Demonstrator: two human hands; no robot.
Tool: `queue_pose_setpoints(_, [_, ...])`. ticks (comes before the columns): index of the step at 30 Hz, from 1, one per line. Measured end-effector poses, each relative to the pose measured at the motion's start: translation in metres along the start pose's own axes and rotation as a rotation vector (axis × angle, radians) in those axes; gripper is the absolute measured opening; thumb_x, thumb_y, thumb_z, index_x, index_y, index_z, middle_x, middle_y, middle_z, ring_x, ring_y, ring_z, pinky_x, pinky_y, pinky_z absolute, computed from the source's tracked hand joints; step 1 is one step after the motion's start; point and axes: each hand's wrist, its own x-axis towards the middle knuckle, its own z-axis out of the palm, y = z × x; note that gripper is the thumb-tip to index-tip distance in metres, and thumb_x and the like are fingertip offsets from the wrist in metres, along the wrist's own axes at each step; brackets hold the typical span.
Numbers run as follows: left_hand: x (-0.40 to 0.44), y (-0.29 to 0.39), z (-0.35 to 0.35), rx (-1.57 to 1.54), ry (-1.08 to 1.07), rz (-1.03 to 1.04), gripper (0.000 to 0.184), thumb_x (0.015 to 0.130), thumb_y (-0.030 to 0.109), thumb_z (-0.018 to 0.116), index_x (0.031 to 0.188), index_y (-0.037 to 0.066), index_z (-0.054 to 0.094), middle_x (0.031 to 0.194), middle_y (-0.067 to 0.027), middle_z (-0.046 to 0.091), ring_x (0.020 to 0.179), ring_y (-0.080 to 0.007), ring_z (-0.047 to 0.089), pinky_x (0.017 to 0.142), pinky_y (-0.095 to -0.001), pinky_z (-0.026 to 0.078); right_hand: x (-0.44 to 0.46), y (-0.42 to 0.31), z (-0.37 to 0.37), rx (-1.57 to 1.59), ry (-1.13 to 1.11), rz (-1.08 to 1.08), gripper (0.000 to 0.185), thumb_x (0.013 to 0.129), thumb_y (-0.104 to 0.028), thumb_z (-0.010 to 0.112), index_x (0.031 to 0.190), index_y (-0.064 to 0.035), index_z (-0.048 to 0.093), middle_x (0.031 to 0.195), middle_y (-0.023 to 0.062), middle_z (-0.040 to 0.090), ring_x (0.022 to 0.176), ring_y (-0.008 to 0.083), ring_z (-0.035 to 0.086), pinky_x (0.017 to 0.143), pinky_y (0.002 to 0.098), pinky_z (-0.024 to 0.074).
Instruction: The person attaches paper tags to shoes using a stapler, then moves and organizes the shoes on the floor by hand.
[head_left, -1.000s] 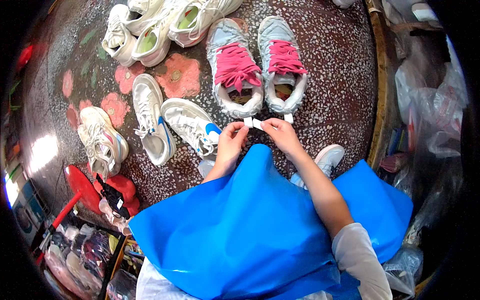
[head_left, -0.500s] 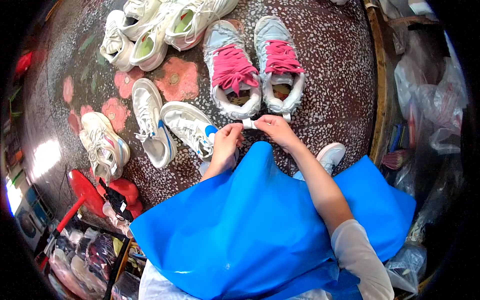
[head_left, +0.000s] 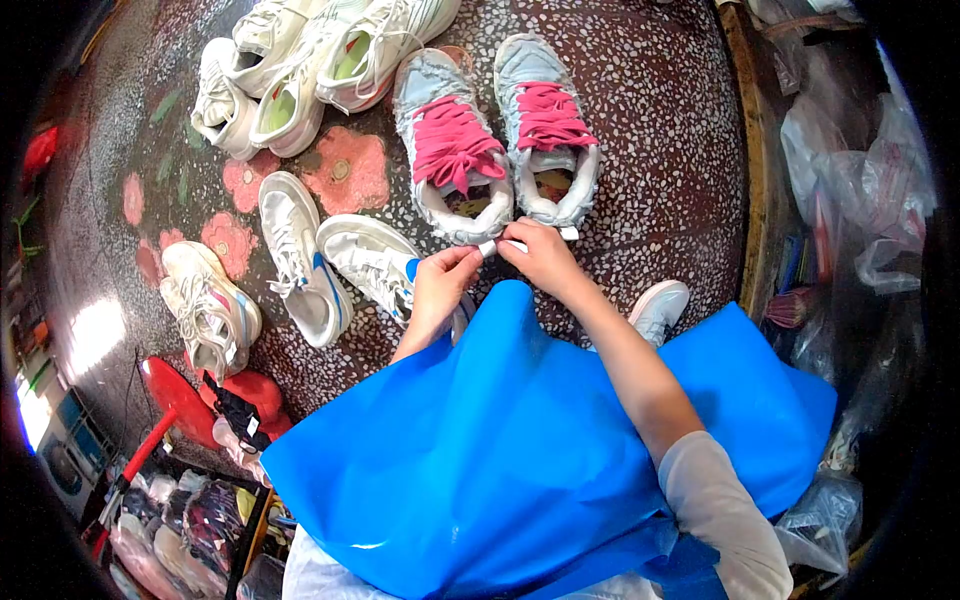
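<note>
Two pale denim-like sneakers with pink laces stand side by side on the floor, heels toward me: a left one [head_left: 437,75] and a right one [head_left: 530,72]. At the left sneaker's heel is a small white tag [head_left: 488,248], mostly covered by fingers. My left hand [head_left: 441,285] pinches its left end between thumb and finger. My right hand [head_left: 543,259] has its fingertips closed at the other end, close to the heel. A similar white tag [head_left: 569,234] sticks out at the right sneaker's heel. A blue apron [head_left: 450,450] covers my lap.
Several white sneakers [head_left: 285,115] stand at upper left. A white pair with blue marks [head_left: 290,225] and another white shoe [head_left: 200,290] lie left of my hands. A red dustpan-like item [head_left: 180,400], bagged goods [head_left: 180,530] and plastic bags [head_left: 850,190] line the sides.
The view has shifted slightly. My fingers have moved closer together over the tag, which now shows less and tilts up toward the right.
</note>
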Motion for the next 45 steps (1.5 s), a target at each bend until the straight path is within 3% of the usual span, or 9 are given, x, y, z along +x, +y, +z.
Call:
queue_pose_setpoints(2, [-0.002,0.001,0.000,0.003,-0.006,0.008,0.019,0.086,0.014,0.061,0.096,-0.001,0.064,0.071,0.0015,0.059,0.059,-0.0043,0.048,0.054,-0.0193,0.038,-0.002,-0.005,0.000,0.037,0.042,0.020,0.020,0.081,-0.021,0.060,0.083,-0.0012,0.061,0.072,0.0140,0.060,0.068,0.0229,0.059,0.062,0.0345,0.0440])
queue_pose_setpoints(4, [-0.004,0.003,0.000,0.076,0.014,0.043,0.019,0.086,0.015,0.061,0.096,-0.001,0.065,0.070,0.0016,0.059,0.059,-0.0042,0.049,0.053,-0.0194,0.038,-0.004,-0.011,-0.005,0.210,-0.045,0.267,0.021,0.079,-0.022,0.062,0.085,-0.0021,0.063,0.071,0.0133,0.062,0.066,0.0218,0.060,0.061,0.0331,0.0449])
queue_pose_setpoints(14, [-0.007,-0.007,-0.003,0.069,0.145,0.155,0.018,0.087,0.016,0.059,0.091,-0.001,0.060,0.068,-0.0008,0.059,0.058,-0.0061,0.053,0.053,-0.0187,0.040,-0.010,-0.012,-0.005,0.319,0.002,0.261,0.022,0.079,-0.021,0.064,0.090,-0.0020,0.064,0.073,0.0070,0.063,0.065,0.0126,0.058,0.059,0.0288,0.0463])
queue_pose_setpoints(16, [-0.015,-0.006,-0.008,-0.023,0.203,0.127,0.016,0.087,0.015,0.058,0.091,-0.001,0.060,0.068,-0.0010,0.059,0.057,-0.0055,0.052,0.051,-0.0188,0.039,-0.015,-0.016,-0.010,0.540,-0.038,0.525,0.020,0.081,-0.017,0.064,0.094,-0.0025,0.062,0.076,0.0046,0.063,0.068,0.0096,0.058,0.058,0.0235,0.0472])
queue_pose_setpoints(22, [-0.036,0.015,-0.003,0.002,0.245,0.171,0.015,0.087,0.013,0.059,0.092,-0.001,0.061,0.068,-0.0020,0.058,0.057,-0.0060,0.049,0.052,-0.0189,0.038,-0.023,-0.026,0.001,0.808,0.170,0.501,0.020,0.084,-0.013,0.062,0.097,0.0022,0.061,0.080,0.0041,0.063,0.071,0.0089,0.059,0.060,0.0219,0.0484])
queue_pose_setpoints(27, [-0.033,0.017,0.014,-0.044,0.139,0.222,0.016,0.085,0.011,0.061,0.094,-0.002,0.064,0.076,-0.0044,0.063,0.063,-0.0064,0.054,0.057,-0.0191,0.042,-0.024,-0.030,0.008,0.832,0.133,0.457,0.022,0.086,-0.013,0.060,0.101,0.0036,0.063,0.084,0.0056,0.064,0.072,0.0088,0.059,0.065,0.0215,0.0486])
queue_pose_setpoints(30, [-0.028,0.015,0.025,0.114,0.109,0.289,0.015,0.084,0.007,0.061,0.095,-0.003,0.064,0.085,-0.0056,0.065,0.075,-0.0091,0.060,0.068,-0.0218,0.048,-0.027,-0.028,0.008,0.813,0.093,0.447,0.025,0.087,-0.014,0.058,0.105,0.0042,0.060,0.092,0.0093,0.065,0.081,0.0114,0.061,0.070,0.0221,0.0492])
queue_pose_setpoints(41, [-0.020,-0.007,0.031,0.041,0.098,0.322,0.016,0.086,0.007,0.057,0.098,-0.002,0.064,0.091,-0.0087,0.064,0.080,-0.0109,0.060,0.070,-0.0235,0.048,-0.036,-0.037,0.010,1.208,0.172,0.519,0.032,0.089,-0.014,0.053,0.115,0.0057,0.054,0.102,0.0114,0.062,0.089,0.0156,0.061,0.080,0.0267,0.0503])
queue_pose_setpoints(45, [-0.025,-0.003,0.031,-0.045,0.044,0.360,0.018,0.088,0.005,0.053,0.103,-0.002,0.060,0.088,-0.0079,0.063,0.077,-0.0122,0.059,0.069,-0.0229,0.047,-0.037,-0.037,0.013,1.102,0.158,0.505,0.031,0.089,-0.015,0.055,0.113,0.0059,0.055,0.102,0.0113,0.062,0.086,0.0144,0.061,0.077,0.0256,0.0507])
